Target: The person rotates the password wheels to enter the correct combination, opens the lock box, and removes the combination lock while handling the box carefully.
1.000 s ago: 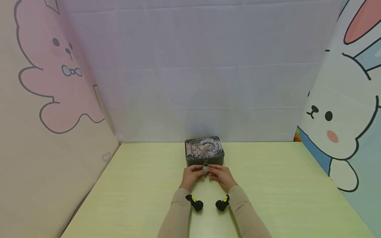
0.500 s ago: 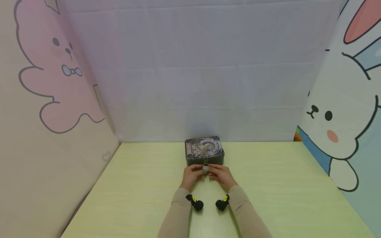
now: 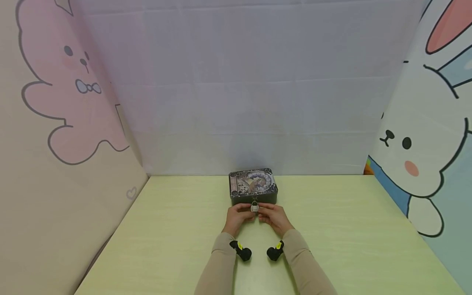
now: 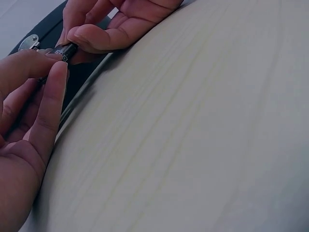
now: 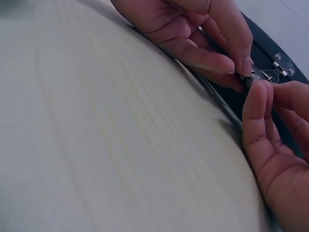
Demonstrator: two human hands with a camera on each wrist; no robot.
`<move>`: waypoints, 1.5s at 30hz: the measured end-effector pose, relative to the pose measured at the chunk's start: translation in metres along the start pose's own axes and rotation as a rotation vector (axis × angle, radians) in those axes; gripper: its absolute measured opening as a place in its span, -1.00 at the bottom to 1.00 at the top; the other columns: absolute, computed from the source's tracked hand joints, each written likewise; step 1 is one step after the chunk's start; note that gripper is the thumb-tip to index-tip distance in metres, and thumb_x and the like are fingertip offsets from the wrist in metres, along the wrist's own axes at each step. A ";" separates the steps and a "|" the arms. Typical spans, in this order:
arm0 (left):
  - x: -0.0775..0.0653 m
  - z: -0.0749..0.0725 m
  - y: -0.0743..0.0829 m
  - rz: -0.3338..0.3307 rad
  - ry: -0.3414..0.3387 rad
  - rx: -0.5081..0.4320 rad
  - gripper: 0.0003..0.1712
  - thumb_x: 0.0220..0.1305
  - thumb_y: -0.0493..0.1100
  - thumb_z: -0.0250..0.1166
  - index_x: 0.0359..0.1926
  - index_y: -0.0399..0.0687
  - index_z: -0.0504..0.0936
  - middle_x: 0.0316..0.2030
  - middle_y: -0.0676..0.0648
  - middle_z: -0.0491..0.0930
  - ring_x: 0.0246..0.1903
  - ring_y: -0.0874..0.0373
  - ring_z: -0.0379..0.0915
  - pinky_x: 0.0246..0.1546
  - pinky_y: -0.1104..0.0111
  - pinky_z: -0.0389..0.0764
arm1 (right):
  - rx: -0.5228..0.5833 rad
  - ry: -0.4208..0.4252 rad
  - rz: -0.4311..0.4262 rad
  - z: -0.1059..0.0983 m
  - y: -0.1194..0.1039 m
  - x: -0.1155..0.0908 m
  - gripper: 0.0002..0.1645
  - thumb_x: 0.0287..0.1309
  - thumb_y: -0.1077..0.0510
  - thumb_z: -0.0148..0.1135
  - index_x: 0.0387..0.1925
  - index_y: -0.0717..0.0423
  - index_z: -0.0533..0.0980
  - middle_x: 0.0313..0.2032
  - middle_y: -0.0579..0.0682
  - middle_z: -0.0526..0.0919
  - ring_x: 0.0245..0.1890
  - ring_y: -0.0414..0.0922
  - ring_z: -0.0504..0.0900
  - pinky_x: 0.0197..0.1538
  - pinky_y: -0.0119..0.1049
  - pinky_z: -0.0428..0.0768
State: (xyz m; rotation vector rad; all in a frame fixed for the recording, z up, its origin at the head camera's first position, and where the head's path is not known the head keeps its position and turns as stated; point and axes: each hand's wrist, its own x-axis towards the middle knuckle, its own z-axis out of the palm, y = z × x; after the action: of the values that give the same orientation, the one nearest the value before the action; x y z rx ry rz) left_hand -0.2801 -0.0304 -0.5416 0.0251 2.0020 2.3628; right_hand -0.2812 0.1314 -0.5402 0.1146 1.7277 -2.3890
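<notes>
A dark tin box with a picture on its lid sits closed at the back of the table. From the metal latch on its front hangs a small combination padlock. My left hand pinches the padlock from the left between thumb and fingers. On the opposite side, my right hand pinches it too, as the right wrist view shows. Small dials with characters show between the fingertips in the left wrist view; which characters, I cannot tell. Fingers cover much of the padlock body.
The pale green table stretches out on both sides of the arms. A white cloth wall rises right behind the box. Printed side walls with a pink animal and a white rabbit flank the table.
The hands and box stay in place. The padlock seems to tilt very slightly between the fingers, and the left fingertips shift a little.
</notes>
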 end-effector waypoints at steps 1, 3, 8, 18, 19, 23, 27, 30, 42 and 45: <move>0.000 0.000 0.000 -0.001 0.000 0.002 -0.57 0.03 -0.56 0.39 0.00 -0.57 0.60 -0.21 -0.33 0.69 -0.48 0.16 0.64 -0.36 0.31 0.76 | 0.000 -0.001 -0.001 0.000 0.000 0.000 -0.53 0.30 0.43 0.16 0.21 0.56 0.41 -0.39 0.02 0.66 -0.47 -0.21 0.63 -0.37 -0.44 0.69; 0.000 -0.001 0.000 -0.002 -0.002 0.004 -0.57 0.04 -0.55 0.40 0.00 -0.57 0.60 -0.21 -0.34 0.69 -0.50 0.17 0.64 -0.37 0.32 0.76 | -0.001 -0.006 -0.005 0.000 0.000 0.000 -0.53 0.30 0.43 0.16 0.21 0.57 0.40 -0.39 0.01 0.66 -0.47 -0.22 0.63 -0.37 -0.44 0.68; 0.002 -0.002 -0.002 -0.001 -0.013 0.002 -0.57 0.06 -0.54 0.40 0.01 -0.57 0.59 -0.20 -0.34 0.69 -0.49 0.17 0.64 -0.39 0.33 0.76 | 0.000 -0.010 -0.011 0.001 0.000 -0.001 -0.53 0.30 0.43 0.16 0.21 0.57 0.39 -0.38 0.01 0.67 -0.47 -0.22 0.62 -0.36 -0.45 0.68; -0.001 -0.002 0.004 -0.015 -0.035 -0.019 -0.59 0.08 -0.54 0.39 0.00 -0.62 0.58 -0.18 -0.43 0.66 -0.48 0.16 0.65 -0.37 0.28 0.77 | 0.006 -0.012 -0.011 -0.001 -0.001 -0.003 -0.53 0.31 0.42 0.17 0.21 0.56 0.41 -0.35 0.05 0.67 -0.46 -0.21 0.64 -0.35 -0.42 0.70; -0.002 -0.001 0.007 -0.017 -0.037 -0.016 -0.60 0.09 -0.55 0.38 0.00 -0.63 0.58 -0.18 -0.44 0.66 -0.48 0.15 0.65 -0.35 0.26 0.77 | 0.004 -0.015 -0.012 -0.001 0.000 -0.003 -0.52 0.31 0.42 0.17 0.22 0.56 0.40 -0.34 0.05 0.67 -0.46 -0.21 0.64 -0.34 -0.42 0.70; -0.004 0.000 0.011 -0.025 -0.035 0.008 -0.60 0.10 -0.55 0.37 -0.01 -0.65 0.57 -0.17 -0.46 0.65 -0.45 0.09 0.68 -0.31 0.20 0.78 | 0.005 -0.015 -0.006 -0.001 -0.001 -0.003 -0.51 0.31 0.42 0.17 0.22 0.56 0.39 -0.33 0.05 0.67 -0.45 -0.21 0.64 -0.34 -0.42 0.69; -0.001 0.000 0.004 -0.022 -0.020 0.010 -0.61 0.11 -0.52 0.39 -0.01 -0.61 0.60 -0.17 -0.43 0.66 -0.44 0.07 0.68 -0.33 0.22 0.78 | 0.007 -0.008 0.001 0.000 -0.001 -0.003 -0.52 0.31 0.43 0.16 0.22 0.54 0.40 -0.33 0.04 0.67 -0.45 -0.20 0.64 -0.34 -0.43 0.69; 0.002 0.000 -0.001 -0.022 -0.006 0.001 -0.62 0.11 -0.51 0.40 -0.02 -0.58 0.61 -0.18 -0.40 0.67 -0.46 0.11 0.67 -0.38 0.28 0.77 | 0.007 -0.010 -0.001 0.000 -0.001 -0.003 -0.52 0.31 0.43 0.15 0.22 0.55 0.40 -0.33 0.04 0.67 -0.46 -0.20 0.64 -0.35 -0.43 0.69; 0.002 0.001 -0.001 -0.037 0.010 -0.027 -0.60 0.06 -0.58 0.35 -0.01 -0.60 0.59 -0.25 -0.28 0.69 -0.41 0.12 0.66 -0.38 0.28 0.77 | 0.011 -0.016 -0.011 0.000 -0.001 -0.003 -0.51 0.29 0.42 0.19 0.21 0.57 0.40 -0.35 0.05 0.66 -0.46 -0.21 0.64 -0.35 -0.42 0.69; 0.002 0.001 -0.002 -0.036 0.009 -0.029 -0.59 0.07 -0.59 0.34 0.00 -0.60 0.58 -0.25 -0.27 0.69 -0.40 0.11 0.66 -0.37 0.27 0.77 | 0.006 -0.013 -0.011 0.000 -0.001 -0.003 -0.52 0.30 0.41 0.18 0.21 0.56 0.41 -0.34 0.05 0.66 -0.46 -0.21 0.63 -0.35 -0.43 0.69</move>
State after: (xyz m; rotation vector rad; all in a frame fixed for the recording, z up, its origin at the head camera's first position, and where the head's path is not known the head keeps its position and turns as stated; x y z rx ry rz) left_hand -0.2818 -0.0291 -0.5436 -0.0233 1.9546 2.3740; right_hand -0.2782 0.1319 -0.5390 0.0906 1.7197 -2.3977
